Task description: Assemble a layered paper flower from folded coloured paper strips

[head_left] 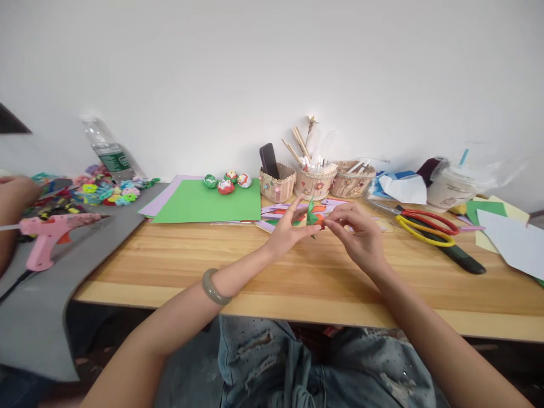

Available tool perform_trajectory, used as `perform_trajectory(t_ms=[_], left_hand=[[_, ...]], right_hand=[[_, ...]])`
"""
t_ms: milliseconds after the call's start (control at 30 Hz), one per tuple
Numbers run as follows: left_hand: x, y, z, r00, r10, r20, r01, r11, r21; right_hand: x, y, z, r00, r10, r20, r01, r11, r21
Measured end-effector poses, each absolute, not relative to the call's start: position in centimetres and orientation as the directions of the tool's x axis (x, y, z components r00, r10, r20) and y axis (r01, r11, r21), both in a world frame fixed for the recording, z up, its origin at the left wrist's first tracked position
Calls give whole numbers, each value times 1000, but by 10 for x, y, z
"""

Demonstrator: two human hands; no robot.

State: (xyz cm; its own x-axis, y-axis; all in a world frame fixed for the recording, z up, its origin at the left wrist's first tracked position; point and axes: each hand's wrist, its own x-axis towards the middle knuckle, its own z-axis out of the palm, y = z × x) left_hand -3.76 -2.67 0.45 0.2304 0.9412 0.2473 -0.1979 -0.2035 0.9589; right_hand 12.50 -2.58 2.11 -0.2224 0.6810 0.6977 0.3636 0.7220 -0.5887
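Note:
Between my two hands, over the wooden table, is a small folded paper piece, green with an orange-red part at its right side. My left hand holds it from the left, thumb at its lower edge and a finger pointing up. From the right, my right hand pinches the orange-red end between thumb and fingertips. Its exact shape is too small to make out. Purple and orange paper strips lie just behind my hands. Finished paper balls in red, white and green rest on a green sheet farther back.
Three decorated baskets with sticks and a phone stand by the wall. Right are scissors, a black-handled tool, a cup and paper sheets. Left, a pink glue gun, a bottle and another person's arm.

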Motion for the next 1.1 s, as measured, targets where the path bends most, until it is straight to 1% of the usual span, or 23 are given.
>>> perform_trajectory(t_ms=[67,133,367,467,667,833,1100], left_hand=[[-38,-26,4,224,947,231,-209,-185,960],[-39,-26,4,230,939,256,-196,-213,957],[-39,-26,-1,162,886,435,-3,-441,898],[-40,-26,-1,149,867,476,86,-491,867],[-39,-27,3,133,830,542,153,-558,816],[-39,-30,4,136,812,568,140,-584,800],[-39,-28,1,106,829,548,128,-558,820]], right_hand=[[125,-25,21,-222,676,703,365,726,-583],[125,-25,21,-215,676,705,368,724,-583],[127,-21,17,-261,719,644,370,691,-621],[127,-20,17,-256,732,631,380,677,-631],[128,-19,17,-236,746,623,391,660,-641],[128,-19,17,-268,750,605,383,659,-647],[128,-24,22,-275,708,650,382,701,-602]])
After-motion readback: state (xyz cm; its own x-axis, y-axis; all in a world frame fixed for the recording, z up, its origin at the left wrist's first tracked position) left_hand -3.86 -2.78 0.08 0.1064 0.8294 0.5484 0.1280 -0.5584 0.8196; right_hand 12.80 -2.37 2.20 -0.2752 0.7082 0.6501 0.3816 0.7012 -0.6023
